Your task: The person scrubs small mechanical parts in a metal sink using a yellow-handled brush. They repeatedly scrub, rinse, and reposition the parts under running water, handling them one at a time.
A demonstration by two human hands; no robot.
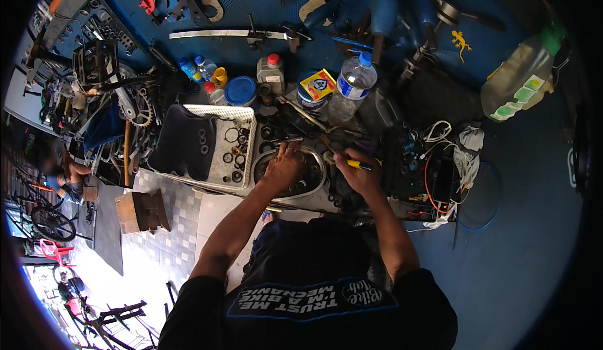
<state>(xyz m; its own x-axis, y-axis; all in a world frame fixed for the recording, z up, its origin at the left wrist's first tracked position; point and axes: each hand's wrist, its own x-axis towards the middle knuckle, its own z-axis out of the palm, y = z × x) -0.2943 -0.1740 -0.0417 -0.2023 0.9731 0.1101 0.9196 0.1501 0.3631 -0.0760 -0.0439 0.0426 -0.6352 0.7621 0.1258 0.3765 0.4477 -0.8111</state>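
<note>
My left hand [284,168] reaches over an oval metal pan [322,183] on the bench. Its fingers close around a small, shiny metal part [290,140] at the pan's far rim; the exact kind is unclear. To the right of the pan, my right hand [364,175] is closed on a tool with a yellow and black handle [358,164]. The tool's working end is too small and dark to make out. Dark liquid and small metal pieces show inside the pan, partly hidden by my left hand.
Left of the pan stands a white plastic basket [250,133] with bearing rings and a black cloth [182,140]. Behind are a clear bottle [353,89], a grey bottle [270,74] and a blue-lidded tub [240,91]. White cables [465,168] lie at the right; tools hang on the blue pegboard [251,5].
</note>
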